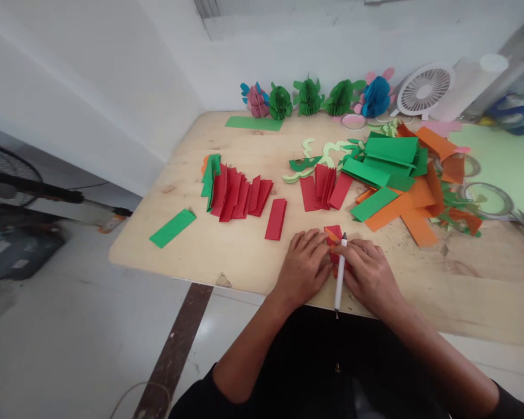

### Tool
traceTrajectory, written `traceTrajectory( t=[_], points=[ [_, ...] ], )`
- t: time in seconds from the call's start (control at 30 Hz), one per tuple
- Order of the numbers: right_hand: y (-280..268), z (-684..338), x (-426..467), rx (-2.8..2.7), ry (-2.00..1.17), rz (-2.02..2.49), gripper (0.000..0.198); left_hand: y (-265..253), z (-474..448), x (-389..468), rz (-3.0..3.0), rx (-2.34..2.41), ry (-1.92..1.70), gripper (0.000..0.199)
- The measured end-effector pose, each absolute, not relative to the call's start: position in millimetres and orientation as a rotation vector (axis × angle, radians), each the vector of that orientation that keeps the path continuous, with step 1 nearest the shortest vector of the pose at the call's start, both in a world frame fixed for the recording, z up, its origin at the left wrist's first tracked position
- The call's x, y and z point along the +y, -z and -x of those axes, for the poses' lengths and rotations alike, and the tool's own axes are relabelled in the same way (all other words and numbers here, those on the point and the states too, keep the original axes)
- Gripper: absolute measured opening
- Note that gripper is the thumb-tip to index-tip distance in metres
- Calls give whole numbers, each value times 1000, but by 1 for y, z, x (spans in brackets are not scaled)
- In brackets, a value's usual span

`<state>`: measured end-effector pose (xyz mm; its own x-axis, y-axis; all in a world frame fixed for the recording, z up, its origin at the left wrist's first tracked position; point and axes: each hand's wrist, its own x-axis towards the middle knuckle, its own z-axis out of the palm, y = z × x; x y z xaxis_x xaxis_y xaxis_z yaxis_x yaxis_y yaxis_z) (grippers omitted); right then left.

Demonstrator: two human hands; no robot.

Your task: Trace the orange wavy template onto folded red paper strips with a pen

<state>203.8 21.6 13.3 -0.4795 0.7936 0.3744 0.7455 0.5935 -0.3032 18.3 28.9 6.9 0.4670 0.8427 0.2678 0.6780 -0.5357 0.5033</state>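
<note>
Near the table's front edge lies a folded red paper piece (334, 257), with a small orange paper piece (330, 235) on top of it. My left hand (304, 263) rests on its left side, fingers stretched out and fingertips at the orange piece. On the other side, my right hand (371, 269) has its fingers closed around a white pen (339, 279), whose dark end points away from me. Those fingers also touch the red paper, and the hands cover much of it. A single folded red strip (275, 219) lies just beyond my left hand.
A red pleated row (240, 195) and a green strip (173, 228) lie left. Red folded pieces (325, 187) are ahead. Green strips (388, 157) and orange strips (419, 203) pile up right, near tape rolls (489, 199). Paper figures (309, 98) and a fan (424, 90) stand behind.
</note>
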Motion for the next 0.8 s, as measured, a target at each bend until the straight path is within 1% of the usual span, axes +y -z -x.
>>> traceTrajectory(
  t=[0.33, 0.47, 0.57, 0.7, 0.8],
  points=[
    [-11, -204, 22, -2341, -113, 1216, 29, -15, -19, 35, -2396, 1342, -507, 29],
    [-11, -204, 22, -2336, -101, 1217, 28, -15, -18, 33, -2375, 1353, -525, 36],
    [-11, -204, 21, -2332, -108, 1223, 30, -13, -17, 27, -2333, 1392, -617, 33],
    [-12, -204, 21, -2328, -121, 1227, 36, -11, -19, 20, -2315, 1389, -620, 30],
    [-12, -204, 22, -2335, -128, 1219, 37, -10, -20, 20, -2307, 1401, -637, 27]
  ],
)
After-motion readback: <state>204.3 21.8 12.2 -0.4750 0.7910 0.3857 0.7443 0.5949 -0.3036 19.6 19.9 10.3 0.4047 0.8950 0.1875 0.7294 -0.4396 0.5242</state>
